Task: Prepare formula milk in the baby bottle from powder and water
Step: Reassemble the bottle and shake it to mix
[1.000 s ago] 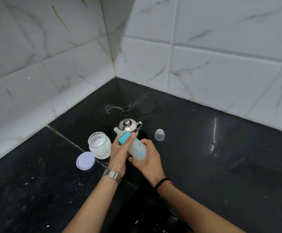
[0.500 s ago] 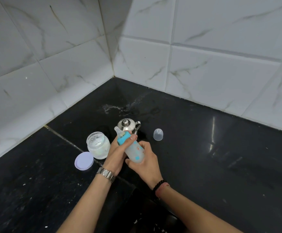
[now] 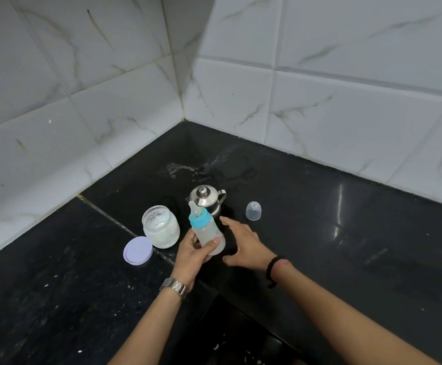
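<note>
bottle (image 3: 208,232): held upright above the surface's middle, teat on | left hand (image 3: 191,252): fingers wrapped round its lower body | right hand (image 3: 243,243): fingers spread, released | handling: probably light, smooth plastic, slippery; grip mid-body

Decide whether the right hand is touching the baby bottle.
Apart. The head view shows dark counter between the right hand's spread fingers and the bottle, which only the left hand grips.
</note>
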